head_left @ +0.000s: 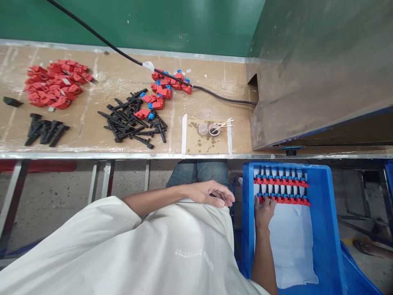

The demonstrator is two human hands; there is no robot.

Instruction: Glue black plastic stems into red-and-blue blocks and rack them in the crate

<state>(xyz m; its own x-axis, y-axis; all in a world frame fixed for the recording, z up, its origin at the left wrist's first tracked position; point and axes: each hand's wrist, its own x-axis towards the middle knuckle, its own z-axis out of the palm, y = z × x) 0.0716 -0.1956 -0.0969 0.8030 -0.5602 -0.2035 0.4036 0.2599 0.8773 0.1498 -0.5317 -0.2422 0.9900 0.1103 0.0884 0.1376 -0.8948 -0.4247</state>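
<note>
My left hand (215,194) rests over my lap, its fingers loosely curved, with nothing visible in them. Inside the blue bin (333,229), my right hand (264,211) has its thumb and fingers around the leftmost assembled part of the lower row; the fingers partly hide it. Two rows of assembled parts (284,199), red with blue pieces and black stems, lie on white sheeting (291,241). On the bench (92,141) are a pile of red parts (58,84), black stems (123,121) and red parts with blue pieces (162,92).
Small cups (214,130) with thin sticks stand on a stained, taped patch. More black pieces (46,131) lie at the bench's left. A black cable (221,97) crosses the bench to a large metal housing (307,73) at the right. Another person's foot (365,247) shows at far right.
</note>
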